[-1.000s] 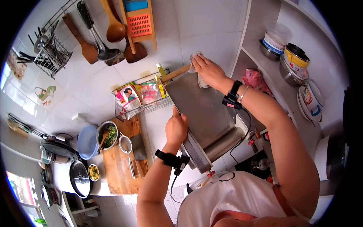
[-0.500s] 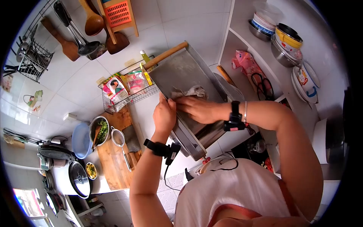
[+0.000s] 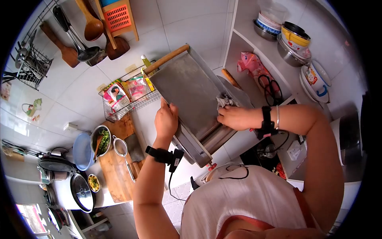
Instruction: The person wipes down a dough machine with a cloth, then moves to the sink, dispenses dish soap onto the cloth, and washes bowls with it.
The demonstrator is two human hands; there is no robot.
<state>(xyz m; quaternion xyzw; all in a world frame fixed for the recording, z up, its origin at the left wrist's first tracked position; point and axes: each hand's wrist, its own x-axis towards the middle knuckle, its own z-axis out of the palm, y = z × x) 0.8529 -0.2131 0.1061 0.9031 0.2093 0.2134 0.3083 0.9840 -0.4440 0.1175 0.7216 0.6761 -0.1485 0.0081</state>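
A flat grey metal plate (image 3: 189,89) with a wooden bar (image 3: 167,60) along its far end lies tilted on a metal box-like appliance (image 3: 191,143). The fingers of my left hand (image 3: 166,118) are closed on the near left edge of the plate. A crumpled, pale dirty cloth (image 3: 225,102) is bunched under the fingers of my right hand (image 3: 234,117), at the plate's right edge. Both wrists carry black straps with small devices.
Left of the plate stand a wire basket of packets (image 3: 131,101), a cutting board (image 3: 115,175), a strainer (image 3: 120,147) and a pot of greens (image 3: 102,140). Scissors (image 3: 270,87) and a shelf of bowls (image 3: 294,40) are at the right. Utensils hang on the wall.
My right hand has moved with the cloth from the plate's far right, over its middle, to its right edge. My left hand stays at the left edge. The view has shifted.
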